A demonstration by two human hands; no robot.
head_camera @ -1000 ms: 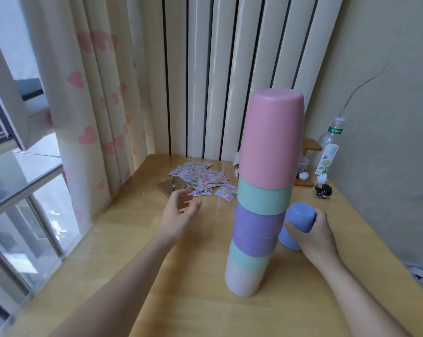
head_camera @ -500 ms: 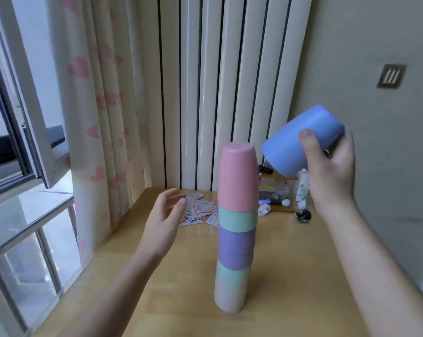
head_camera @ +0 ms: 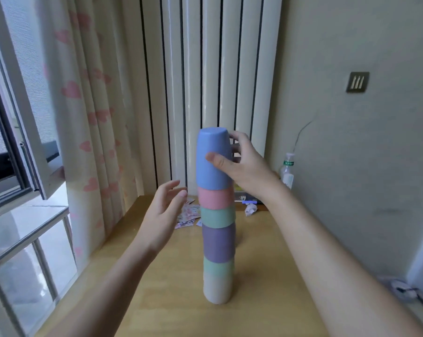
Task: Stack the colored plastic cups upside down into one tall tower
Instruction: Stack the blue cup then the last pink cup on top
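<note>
At frame centre, the right hand [head_camera: 242,164] pinches the blue cup [head_camera: 213,159] capping the tower [head_camera: 217,239] on the table [head_camera: 266,300]; left hand [head_camera: 166,210] spread beside. A jerky release could topple it.

Matt plastic cups [head_camera: 215,215]; smooth, seemingly varnished wooden table [head_camera: 266,276]; cloth curtain [head_camera: 89,117].

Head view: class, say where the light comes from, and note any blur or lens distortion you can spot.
Head view: daylight enters from the window on the left; the left hand is slightly motion-blurred, while the blue cup held by the right hand stays fairly sharp; the wide-angle lens bows the window frame and curtain near the edge.
</note>
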